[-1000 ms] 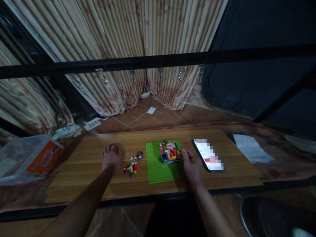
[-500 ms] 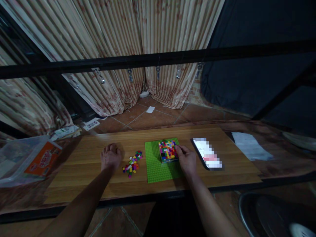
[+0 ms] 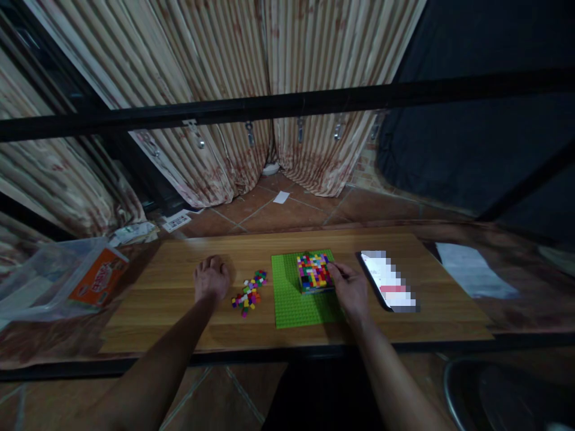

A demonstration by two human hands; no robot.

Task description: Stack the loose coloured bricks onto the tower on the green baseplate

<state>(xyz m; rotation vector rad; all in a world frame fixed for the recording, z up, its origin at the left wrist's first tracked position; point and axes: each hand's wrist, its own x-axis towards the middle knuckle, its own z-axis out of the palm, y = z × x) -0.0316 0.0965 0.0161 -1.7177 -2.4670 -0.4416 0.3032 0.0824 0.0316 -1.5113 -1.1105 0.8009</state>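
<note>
1. Right hand: thumb and fingertips close together at the right edge of the brick block; cannot tell whether they grip anything.
2. Left of those fingertips, the block sits toward the far edge of the green baseplate; a phone lies near the hand's right.
3. Left hand: palm down, grip unclear; loose bricks to its right, table stretching leftward.

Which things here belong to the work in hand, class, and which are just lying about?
Seemingly in use:
- multicoloured brick block, with the right hand at its right side
- green baseplate under it
- loose bricks, near the left hand

Probably lying about:
- phone on the table
- large paper sheet
- small white paper on the floor
</note>
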